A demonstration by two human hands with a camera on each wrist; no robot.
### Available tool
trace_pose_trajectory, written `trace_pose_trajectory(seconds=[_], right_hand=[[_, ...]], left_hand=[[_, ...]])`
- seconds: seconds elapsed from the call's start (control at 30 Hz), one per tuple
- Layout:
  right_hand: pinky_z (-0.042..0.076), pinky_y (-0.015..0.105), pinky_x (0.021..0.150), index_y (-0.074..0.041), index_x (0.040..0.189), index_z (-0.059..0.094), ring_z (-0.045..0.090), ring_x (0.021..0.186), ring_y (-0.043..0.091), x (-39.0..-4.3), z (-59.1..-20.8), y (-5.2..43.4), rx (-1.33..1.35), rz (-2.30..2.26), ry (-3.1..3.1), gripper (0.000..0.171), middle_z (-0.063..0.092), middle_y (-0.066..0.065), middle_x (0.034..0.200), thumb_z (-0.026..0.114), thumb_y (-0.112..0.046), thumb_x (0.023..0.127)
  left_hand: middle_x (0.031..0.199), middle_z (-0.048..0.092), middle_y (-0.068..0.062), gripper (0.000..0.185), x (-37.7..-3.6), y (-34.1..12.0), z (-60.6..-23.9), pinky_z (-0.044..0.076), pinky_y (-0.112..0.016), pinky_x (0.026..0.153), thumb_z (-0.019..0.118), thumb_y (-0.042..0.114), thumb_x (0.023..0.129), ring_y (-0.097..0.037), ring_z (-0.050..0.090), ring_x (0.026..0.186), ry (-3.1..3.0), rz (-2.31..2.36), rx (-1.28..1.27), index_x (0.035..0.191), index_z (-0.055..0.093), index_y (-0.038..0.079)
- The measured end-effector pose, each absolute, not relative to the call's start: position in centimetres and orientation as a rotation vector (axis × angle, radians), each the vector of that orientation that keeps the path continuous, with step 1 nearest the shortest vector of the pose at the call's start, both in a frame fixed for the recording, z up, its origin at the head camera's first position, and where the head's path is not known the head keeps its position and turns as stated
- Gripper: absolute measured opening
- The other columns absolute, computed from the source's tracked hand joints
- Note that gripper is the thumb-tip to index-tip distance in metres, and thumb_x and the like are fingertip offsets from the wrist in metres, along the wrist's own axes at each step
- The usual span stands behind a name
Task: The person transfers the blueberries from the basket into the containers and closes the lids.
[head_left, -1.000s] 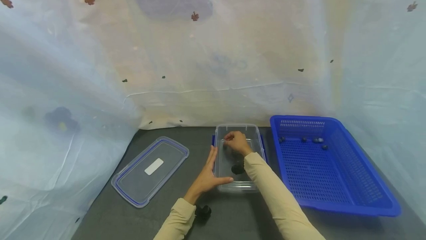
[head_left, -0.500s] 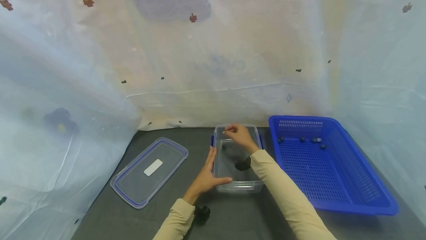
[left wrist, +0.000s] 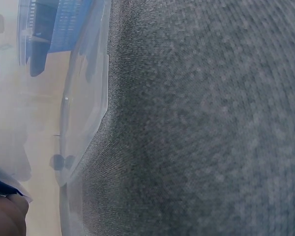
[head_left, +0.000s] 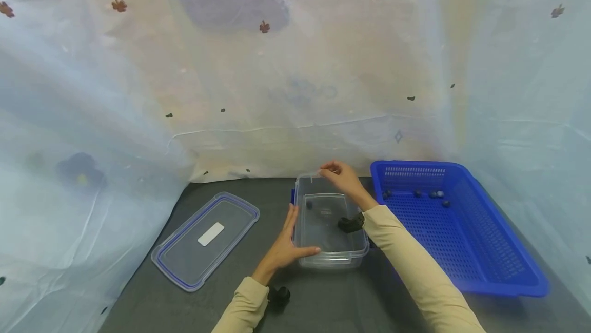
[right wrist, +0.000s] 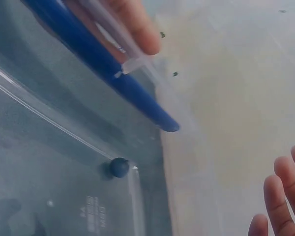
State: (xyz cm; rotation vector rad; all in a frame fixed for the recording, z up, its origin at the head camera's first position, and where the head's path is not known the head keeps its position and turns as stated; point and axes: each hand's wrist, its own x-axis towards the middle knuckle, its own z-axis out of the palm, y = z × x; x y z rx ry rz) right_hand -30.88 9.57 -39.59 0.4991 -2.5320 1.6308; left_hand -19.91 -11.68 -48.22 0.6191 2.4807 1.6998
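Note:
A clear plastic food container with blue side clips stands in the middle of the dark table. Inside, near its far left corner, lies one small round dark blue berry, which looks like a blueberry. My left hand rests against the container's near left side, fingers straight and thumb spread over the front rim. Above the far right part of the container is my right hand, its fingers loosely bent with nothing visible between them. A blue clip on the container's side crosses the right wrist view in front of the fingers.
A blue perforated basket stands at the right, with several dark blue berries near its back. The clear lid, with a blue seal and white label, lies at the left. A pale patterned sheet hangs behind.
My right hand has risen from inside the container and moved right toward its far right rim. The berry it covered now shows inside. My left hand stays in place.

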Motion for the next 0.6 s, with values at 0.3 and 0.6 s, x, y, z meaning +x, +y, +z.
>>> trace_pose_trajectory(seconds=[0.3,0.6], right_hand=[[0.05,0.044,0.079,-0.005,0.12,0.063,0.061,0.1,0.032,-30.3,-38.2,12.5,0.503,1.645,-2.469,0.034,0.064,0.014,0.11,0.066,-0.026,0.094],[0.046,0.044,0.085,-0.005,0.128,0.058,0.056,0.108,0.032,-29.6,-37.1,16.4,0.456,1.698,-2.402,0.042,0.058,0.016,0.118,0.067,-0.028,0.094]], left_hand=[[0.161,-0.012,-0.006,0.122,-20.0,-11.7,-48.4,0.011,-0.067,0.106,0.085,0.042,0.072,-0.037,-0.004,0.143,2.486,1.722,0.628,0.157,0.002,0.016],[0.161,-0.01,-0.008,0.121,-20.0,-11.6,-48.5,0.009,-0.066,0.107,0.085,0.039,0.072,-0.037,-0.003,0.143,2.503,1.715,0.643,0.157,0.003,0.014]])
